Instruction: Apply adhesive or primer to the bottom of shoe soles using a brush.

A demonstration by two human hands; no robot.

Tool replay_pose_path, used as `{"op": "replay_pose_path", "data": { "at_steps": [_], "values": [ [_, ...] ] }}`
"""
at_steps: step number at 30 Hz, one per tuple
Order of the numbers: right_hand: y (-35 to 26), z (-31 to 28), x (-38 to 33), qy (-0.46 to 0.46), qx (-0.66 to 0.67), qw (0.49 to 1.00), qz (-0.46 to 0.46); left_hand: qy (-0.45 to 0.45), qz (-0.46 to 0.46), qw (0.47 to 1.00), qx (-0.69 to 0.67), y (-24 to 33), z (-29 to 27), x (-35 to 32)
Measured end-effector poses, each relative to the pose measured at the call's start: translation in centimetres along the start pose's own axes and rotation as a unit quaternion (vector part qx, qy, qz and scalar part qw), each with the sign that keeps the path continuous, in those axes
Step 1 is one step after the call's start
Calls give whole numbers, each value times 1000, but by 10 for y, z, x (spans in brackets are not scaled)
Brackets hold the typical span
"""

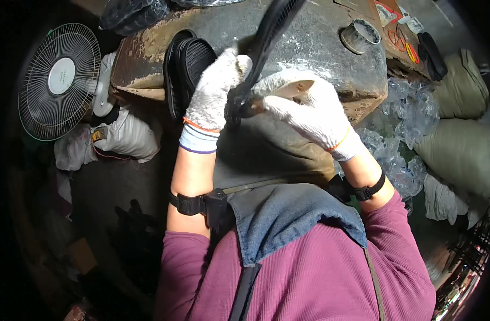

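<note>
My left hand (219, 85), in a white knit glove, grips the near end of a long black shoe sole (271, 37), seen mostly edge-on and slanting up past the frame's top. My right hand (304, 104), gloved too, is closed with thumb and fingers pinched at that same near end. Skin shows through the right glove at a finger. Whatever small part lies between the right fingertips is too dark to make out. Just left of my left hand, more black soles (194, 61) lean together at the worktable's edge.
The worn worktable (309, 32) carries a grimy round tin (360, 36), with red-handled scissors (397, 38) farther right. A fan (60, 75) stands at the left, near a white sack (130, 136). Clear plastic bags (397, 155) and green sacks (459, 155) lie at the right.
</note>
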State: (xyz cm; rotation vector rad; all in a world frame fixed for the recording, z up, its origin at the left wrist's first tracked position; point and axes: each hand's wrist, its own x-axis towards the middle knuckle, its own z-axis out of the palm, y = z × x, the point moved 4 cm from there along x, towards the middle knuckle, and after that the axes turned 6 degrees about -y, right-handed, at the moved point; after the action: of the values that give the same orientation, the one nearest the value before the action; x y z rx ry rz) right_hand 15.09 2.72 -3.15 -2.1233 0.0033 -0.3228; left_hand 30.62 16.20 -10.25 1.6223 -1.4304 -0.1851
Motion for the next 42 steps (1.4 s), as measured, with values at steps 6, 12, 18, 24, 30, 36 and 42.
{"op": "replay_pose_path", "data": {
  "at_steps": [6,12,18,24,30,36,42],
  "values": [
    [42,-42,19,87,-111,990,13,-37,-283,942,-175,15,18,-2],
    [78,-80,47,176,-236,955,16,-33,-275,894,-353,38,18,-35],
    [82,-64,68,202,-44,978,-24,106,-326,492,-800,51,-1,-138],
    [78,-90,67,191,-270,936,-119,379,-278,711,-523,120,-131,-356],
    [94,-143,50,211,-274,936,-69,790,250,459,-321,165,-194,-504],
    [100,-150,53,245,-243,932,-108,556,-226,764,-236,-10,-89,-256],
    [149,-215,35,218,-530,815,-87,274,-401,873,36,-4,25,-109]
  ]
}}
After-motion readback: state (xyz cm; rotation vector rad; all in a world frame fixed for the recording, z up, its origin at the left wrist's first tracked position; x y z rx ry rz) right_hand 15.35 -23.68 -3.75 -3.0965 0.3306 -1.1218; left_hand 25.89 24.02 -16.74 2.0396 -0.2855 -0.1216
